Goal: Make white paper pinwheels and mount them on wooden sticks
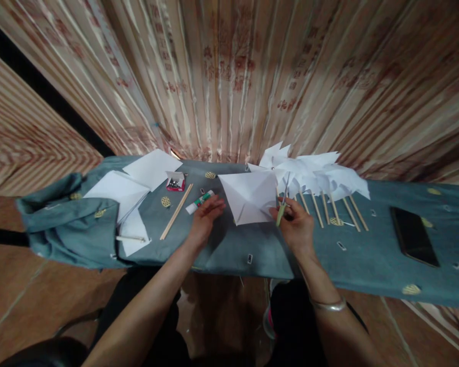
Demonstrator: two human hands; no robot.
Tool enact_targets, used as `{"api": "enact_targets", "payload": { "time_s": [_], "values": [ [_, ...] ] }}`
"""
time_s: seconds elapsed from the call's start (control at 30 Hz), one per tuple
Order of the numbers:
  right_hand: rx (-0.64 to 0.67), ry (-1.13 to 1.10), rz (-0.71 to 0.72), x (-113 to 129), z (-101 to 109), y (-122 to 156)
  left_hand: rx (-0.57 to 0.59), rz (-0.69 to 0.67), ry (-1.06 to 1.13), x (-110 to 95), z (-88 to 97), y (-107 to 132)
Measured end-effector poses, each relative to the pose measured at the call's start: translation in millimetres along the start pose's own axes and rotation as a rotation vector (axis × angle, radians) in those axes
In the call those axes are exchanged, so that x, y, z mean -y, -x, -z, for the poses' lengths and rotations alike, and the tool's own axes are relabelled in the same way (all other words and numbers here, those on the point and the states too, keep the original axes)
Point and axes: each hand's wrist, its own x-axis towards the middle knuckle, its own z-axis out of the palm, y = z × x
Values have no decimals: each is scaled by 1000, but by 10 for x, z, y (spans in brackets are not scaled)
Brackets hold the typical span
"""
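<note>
A creased white paper square (pixel 250 196) lies in the middle of the cloth, with a slit or fold line running toward its centre from the lower edge. My right hand (pixel 298 224) is closed around scissors with a green handle (pixel 280 214); their blades point away from me, at the paper's right edge. My left hand (pixel 208 216) is open just left of the paper, its fingers stretched out and apart from it. Beside those fingers lies a green-and-white tube (pixel 199 202). Several white paper pinwheels (pixel 321 176) on wooden sticks lie behind and right of my right hand.
To the left lie more white paper sheets (pixel 117 191), two wooden sticks (pixel 177 211) and a small red box (pixel 175 181) of metal pins. A stick-like pale item (pixel 130 238) rests on a paper piece. A dark phone (pixel 413 235) is at right. A curtain (pixel 233 76) hangs behind the cloth-covered table (pixel 229 250).
</note>
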Motion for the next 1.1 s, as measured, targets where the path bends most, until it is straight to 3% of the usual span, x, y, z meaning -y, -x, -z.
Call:
{"api": "enact_targets", "payload": {
  "time_s": [0.07, 0.17, 0.33, 0.43, 0.77, 0.93, 1.1],
  "values": [
    [3, -19, -4, 66, -65, 9, 186, 44, -69, 100, -134, 118],
    [41, -20, -1, 197, -177, 65, 316, 44, -134, 206, -305, 258],
    [120, -94, -40, 311, -351, 141, 48, -42, -152, 194, -339, 208],
    [158, -189, -127, 299, -415, 129, -25, -97, -96, 127, -312, 132],
    [257, -651, -381, 305, -493, 205, -61, -78, -8, -44, -289, 124],
    [369, -658, -387, 314, -481, 278, -129, -117, 18, -88, -198, 54],
    [583, -547, -353, 330, -360, 447, -206, -181, -41, -222, -108, -74]
  ]
}}
